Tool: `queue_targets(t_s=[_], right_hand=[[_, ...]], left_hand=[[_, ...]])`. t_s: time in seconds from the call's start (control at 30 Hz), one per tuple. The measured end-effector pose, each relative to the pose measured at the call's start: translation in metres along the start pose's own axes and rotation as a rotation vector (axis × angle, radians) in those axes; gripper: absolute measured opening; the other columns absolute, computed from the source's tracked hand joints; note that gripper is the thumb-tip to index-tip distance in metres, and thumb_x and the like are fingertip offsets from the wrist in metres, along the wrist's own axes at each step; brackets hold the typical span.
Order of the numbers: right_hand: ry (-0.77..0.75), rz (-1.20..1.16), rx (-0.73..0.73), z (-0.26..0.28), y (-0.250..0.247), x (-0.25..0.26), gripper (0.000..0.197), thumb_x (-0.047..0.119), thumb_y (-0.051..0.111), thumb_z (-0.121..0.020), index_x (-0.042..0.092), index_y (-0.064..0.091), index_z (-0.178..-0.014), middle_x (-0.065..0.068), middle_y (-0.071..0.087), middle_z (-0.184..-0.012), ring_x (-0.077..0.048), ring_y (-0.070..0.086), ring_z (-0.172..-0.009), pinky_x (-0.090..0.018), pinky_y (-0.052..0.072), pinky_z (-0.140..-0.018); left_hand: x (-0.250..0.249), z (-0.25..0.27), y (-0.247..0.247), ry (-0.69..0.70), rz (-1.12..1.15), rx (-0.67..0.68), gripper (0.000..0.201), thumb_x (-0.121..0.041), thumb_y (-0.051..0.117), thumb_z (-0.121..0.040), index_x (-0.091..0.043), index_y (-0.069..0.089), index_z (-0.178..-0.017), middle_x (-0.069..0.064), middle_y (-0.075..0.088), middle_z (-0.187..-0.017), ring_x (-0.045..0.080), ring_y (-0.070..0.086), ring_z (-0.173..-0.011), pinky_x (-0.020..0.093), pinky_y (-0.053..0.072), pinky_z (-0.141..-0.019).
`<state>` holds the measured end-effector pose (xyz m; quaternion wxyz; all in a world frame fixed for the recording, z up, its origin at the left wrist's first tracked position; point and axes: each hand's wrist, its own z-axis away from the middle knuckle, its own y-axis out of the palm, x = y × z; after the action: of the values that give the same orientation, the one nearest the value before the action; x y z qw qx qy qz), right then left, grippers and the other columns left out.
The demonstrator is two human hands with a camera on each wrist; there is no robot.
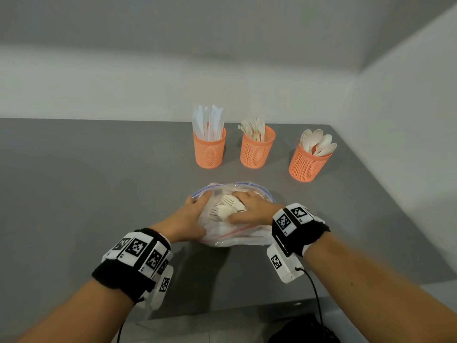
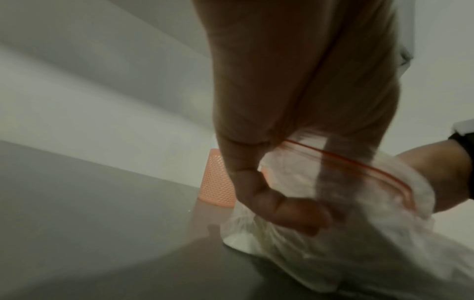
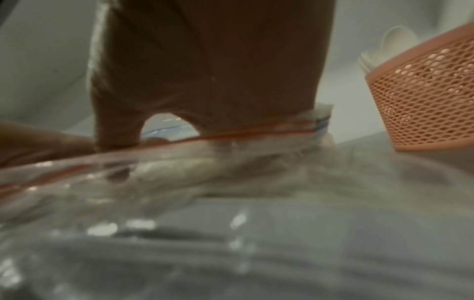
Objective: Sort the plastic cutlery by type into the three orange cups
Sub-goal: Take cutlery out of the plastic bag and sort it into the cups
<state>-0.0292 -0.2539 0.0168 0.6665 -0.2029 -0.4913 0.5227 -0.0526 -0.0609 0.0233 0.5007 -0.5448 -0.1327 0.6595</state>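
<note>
Three orange mesh cups stand at the back of the grey table: the left cup [image 1: 209,149] holds knives, the middle cup [image 1: 256,151] forks, the right cup [image 1: 308,163] [image 3: 431,101] spoons. In front of them lies a clear zip bag [image 1: 247,237] [image 2: 359,233] [image 3: 179,182] with white cutlery [image 1: 226,209] inside. My left hand [image 1: 194,216] [image 2: 282,209] grips the bag's left side, fingers curled round the plastic. My right hand [image 1: 252,209] [image 3: 205,81] reaches into the bag's mouth, fingers above and thumb below a bundle of forks and spoons. Its fingertips are hidden in the right wrist view.
The grey table [image 1: 99,181] ends at a white wall behind the cups and on the right. Its front edge runs just below my wrists. A dark object [image 1: 304,330] lies on the floor below. One orange cup [image 2: 218,182] shows behind my left hand.
</note>
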Motion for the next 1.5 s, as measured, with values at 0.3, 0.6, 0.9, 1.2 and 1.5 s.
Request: queue_targets(t_s=[0.3, 0.6, 0.9, 1.2, 1.5], right_hand=[[-0.064, 0.102, 0.113, 0.007, -0.005, 0.007, 0.108, 0.045, 0.077, -0.065, 0.027, 0.010, -0.146, -0.006, 0.029, -0.149, -0.025, 0.029, -0.136, -0.044, 0.030, -0.112], [-0.262, -0.119, -0.338, 0.032, 0.004, -0.009, 0.017, 0.026, 0.063, -0.084, 0.014, 0.055, -0.093, 0.007, 0.046, -0.065, -0.009, 0.043, -0.061, -0.022, 0.034, -0.063], [-0.121, 0.124, -0.282, 0.027, 0.017, -0.009, 0.088, 0.047, 0.078, -0.063, 0.020, 0.034, -0.135, -0.005, 0.037, -0.137, -0.023, 0.033, -0.128, -0.036, 0.030, -0.107], [-0.080, 0.215, -0.124, 0.009, -0.004, 0.000, 0.091, 0.036, 0.075, -0.069, 0.010, 0.028, -0.142, -0.010, 0.038, -0.142, -0.026, 0.033, -0.132, -0.034, 0.027, -0.110], [-0.150, 0.299, -0.219, 0.001, 0.014, 0.016, 0.080, 0.040, 0.075, -0.064, 0.009, 0.038, -0.127, -0.009, 0.046, -0.128, -0.025, 0.044, -0.119, -0.039, 0.040, -0.101]], left_hand=[[0.002, -0.004, 0.012, -0.034, 0.135, -0.144, 0.080, -0.001, 0.049, -0.081, -0.034, 0.014, -0.145, 0.018, 0.028, -0.138, 0.038, 0.051, -0.111, 0.037, 0.046, -0.089], [0.011, -0.005, 0.010, 0.075, 0.325, -0.237, 0.085, -0.035, 0.067, -0.060, -0.030, 0.029, -0.136, 0.007, 0.041, -0.128, 0.027, 0.053, -0.109, 0.033, 0.054, -0.078], [0.006, -0.012, 0.024, 0.062, 0.289, -0.315, 0.076, -0.015, 0.070, -0.076, -0.027, 0.030, -0.139, 0.011, 0.039, -0.131, 0.027, 0.049, -0.110, 0.026, 0.038, -0.090], [0.015, -0.015, 0.017, 0.018, 0.235, -0.151, 0.094, -0.020, 0.076, -0.071, -0.027, 0.018, -0.144, 0.014, 0.029, -0.142, 0.032, 0.034, -0.132, 0.039, 0.034, -0.106], [0.024, -0.016, 0.011, 0.071, 0.232, -0.141, 0.109, -0.034, 0.078, -0.052, -0.029, 0.019, -0.144, 0.007, 0.032, -0.140, 0.023, 0.028, -0.134, 0.032, 0.031, -0.109]])
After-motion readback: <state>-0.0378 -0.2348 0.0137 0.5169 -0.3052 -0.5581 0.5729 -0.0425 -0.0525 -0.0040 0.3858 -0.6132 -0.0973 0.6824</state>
